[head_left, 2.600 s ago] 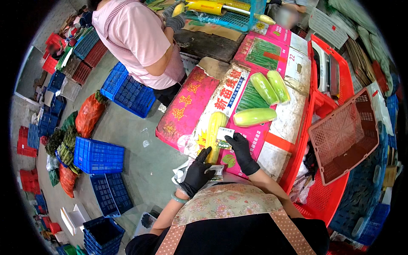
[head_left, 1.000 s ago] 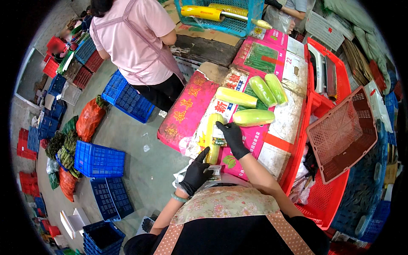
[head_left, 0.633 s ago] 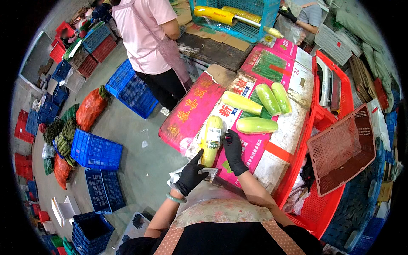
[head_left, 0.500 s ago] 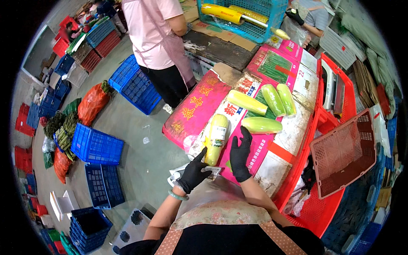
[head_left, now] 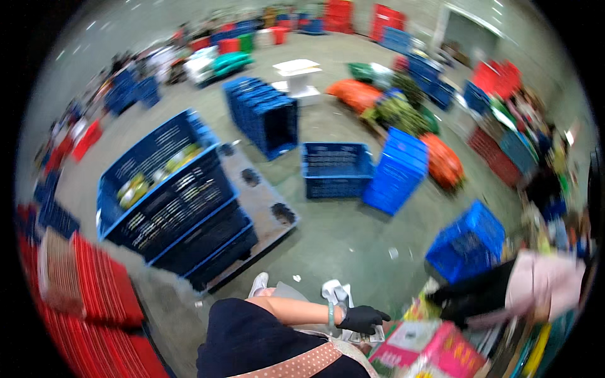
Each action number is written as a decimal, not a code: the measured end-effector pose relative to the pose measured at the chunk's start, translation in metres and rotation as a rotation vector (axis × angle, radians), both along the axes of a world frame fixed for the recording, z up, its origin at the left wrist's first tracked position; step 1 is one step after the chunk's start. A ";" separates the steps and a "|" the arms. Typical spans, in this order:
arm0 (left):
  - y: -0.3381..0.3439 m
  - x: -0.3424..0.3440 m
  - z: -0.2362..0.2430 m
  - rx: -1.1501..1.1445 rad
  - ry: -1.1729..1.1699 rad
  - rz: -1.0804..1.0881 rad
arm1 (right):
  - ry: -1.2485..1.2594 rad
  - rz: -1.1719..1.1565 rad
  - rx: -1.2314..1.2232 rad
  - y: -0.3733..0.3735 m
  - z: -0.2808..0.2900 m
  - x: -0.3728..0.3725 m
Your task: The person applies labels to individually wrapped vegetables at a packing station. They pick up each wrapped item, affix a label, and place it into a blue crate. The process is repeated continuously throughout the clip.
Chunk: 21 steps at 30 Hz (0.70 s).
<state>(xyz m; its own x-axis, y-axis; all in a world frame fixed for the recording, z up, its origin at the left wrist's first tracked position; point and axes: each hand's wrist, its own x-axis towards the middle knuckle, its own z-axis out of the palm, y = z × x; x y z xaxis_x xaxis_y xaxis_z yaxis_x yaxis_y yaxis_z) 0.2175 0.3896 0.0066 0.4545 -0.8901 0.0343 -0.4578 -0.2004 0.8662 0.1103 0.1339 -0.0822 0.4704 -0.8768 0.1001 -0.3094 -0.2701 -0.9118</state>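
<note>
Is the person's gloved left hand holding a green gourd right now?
No: the left hand in its black glove rests by pale sheets at the pink box; no gourd shows.

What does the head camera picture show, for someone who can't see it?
A person's black-gloved left hand rests by a pink printed box at the bottom edge; the right hand is out of view. Beyond, a grey floor holds blue crates, one stacked crate with yellow-green produce, orange mesh sacks and red trays. The picture is blurred.

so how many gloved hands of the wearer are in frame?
1: the left hand, in a black glove, at the lower centre beside the pink box. The right hand is not in view; it may be out of frame.
</note>
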 end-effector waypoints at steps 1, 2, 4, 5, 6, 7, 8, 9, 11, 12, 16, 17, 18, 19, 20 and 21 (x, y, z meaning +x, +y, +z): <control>0.035 0.006 -0.015 -0.092 0.065 0.145 | -0.010 0.098 0.022 0.034 0.006 0.029; 0.073 0.015 -0.010 -0.178 0.112 0.283 | -0.016 0.193 0.057 0.067 0.013 0.057; 0.158 0.031 0.005 -0.387 0.287 0.585 | -0.035 0.355 0.141 0.132 0.026 0.105; 0.206 0.032 0.017 -0.367 0.272 0.816 | -0.035 0.447 0.203 0.168 0.031 0.126; 0.247 0.039 0.025 -0.348 0.272 0.999 | -0.045 0.503 0.255 0.198 0.042 0.144; 0.292 0.043 0.027 -0.396 0.232 1.118 | -0.070 0.572 0.343 0.229 0.053 0.165; 0.337 0.039 0.032 -0.430 0.205 1.243 | -0.082 0.630 0.445 0.256 0.062 0.180; 0.382 0.035 0.042 -0.284 0.209 1.363 | -0.111 0.702 0.581 0.283 0.076 0.203; 0.446 0.015 0.073 -0.367 0.199 1.513 | -0.182 0.819 0.875 0.325 0.116 0.242; 0.471 -0.001 0.084 -0.595 0.181 1.579 | -0.186 0.882 1.049 0.345 0.136 0.258; 0.537 -0.055 0.117 -0.644 -0.194 1.956 | -0.135 1.293 1.050 0.470 0.235 0.303; 0.549 -0.070 0.113 -0.587 -0.300 2.103 | -0.047 1.464 0.820 0.531 0.258 0.300; 0.559 -0.091 0.110 -0.512 -0.410 2.258 | 0.018 1.636 0.570 0.597 0.280 0.298; 0.568 -0.109 0.097 -0.381 -0.474 2.403 | 0.113 1.887 0.339 0.650 0.290 0.300; 0.578 -0.128 0.096 -0.312 -0.617 2.519 | 0.191 2.150 0.084 0.707 0.298 0.296; 0.591 -0.135 0.104 -0.234 -0.649 2.535 | 0.219 2.280 -0.142 0.758 0.306 0.283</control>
